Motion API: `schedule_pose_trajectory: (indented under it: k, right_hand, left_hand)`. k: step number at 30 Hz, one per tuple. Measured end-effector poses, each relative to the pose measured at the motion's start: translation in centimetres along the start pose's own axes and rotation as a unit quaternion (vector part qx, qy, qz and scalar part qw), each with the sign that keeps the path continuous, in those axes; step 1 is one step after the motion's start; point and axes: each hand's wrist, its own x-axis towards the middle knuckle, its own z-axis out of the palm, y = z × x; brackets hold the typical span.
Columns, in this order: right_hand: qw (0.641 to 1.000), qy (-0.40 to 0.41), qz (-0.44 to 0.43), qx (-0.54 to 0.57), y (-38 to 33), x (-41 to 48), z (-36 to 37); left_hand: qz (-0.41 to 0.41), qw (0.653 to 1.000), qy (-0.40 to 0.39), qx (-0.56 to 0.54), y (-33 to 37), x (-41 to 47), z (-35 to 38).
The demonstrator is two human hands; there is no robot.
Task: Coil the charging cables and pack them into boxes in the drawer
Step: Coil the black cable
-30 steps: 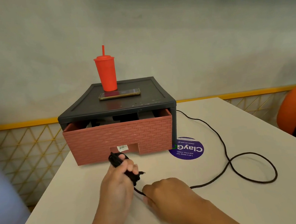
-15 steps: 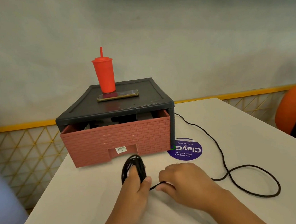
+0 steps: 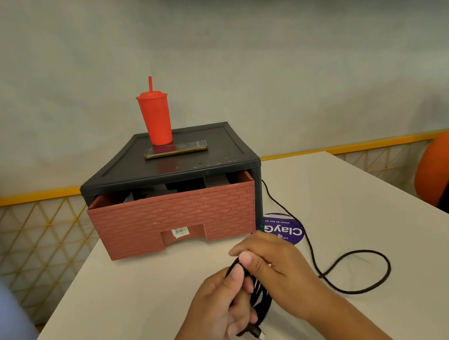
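A black charging cable [image 3: 261,299] is wound into a narrow coil above the white table [image 3: 126,302]. My left hand [image 3: 220,310] grips the coil's lower part; its plug end [image 3: 258,335] sticks out below. My right hand [image 3: 279,271] pinches the coil's top between thumb and fingers. A second black cable [image 3: 364,271] lies loose on the table to the right, looping and running back behind the drawer unit. The pink brick-patterned drawer [image 3: 173,218] sits slightly pulled out of its black case [image 3: 168,169]; dark boxes show inside, unclear.
A red tumbler with a straw [image 3: 155,119] and a phone [image 3: 175,148] stand on the black case. A purple round sticker [image 3: 284,228] lies on the table by the drawer's right corner. An orange chair [image 3: 447,159] is at the right.
The coil has gone from upright in my left hand to held between both hands, nearer to me. My right hand moved from the table onto the coil's top.
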Motion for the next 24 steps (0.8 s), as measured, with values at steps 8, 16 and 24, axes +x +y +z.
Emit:
schedule_pose_trajectory:
  k: [8, 16, 24]
  right_hand:
    - [0.984, 0.048, 0.151, 0.086, -1.3, 0.0, 1.0]
    - [0.980, 0.076, 0.167, 0.075, -1.1, 0.6, 0.2]
    - [0.976, -0.031, 0.141, 0.163, -0.1, 0.2, 0.5]
  left_hand:
    - [-0.030, 0.994, -0.014, -0.105, -0.5, 0.1, 0.9]
    - [-0.061, 0.993, 0.011, -0.105, -0.4, 0.3, 1.3]
    - [-0.113, 0.978, 0.110, -0.138, 0.7, 0.0, 1.9]
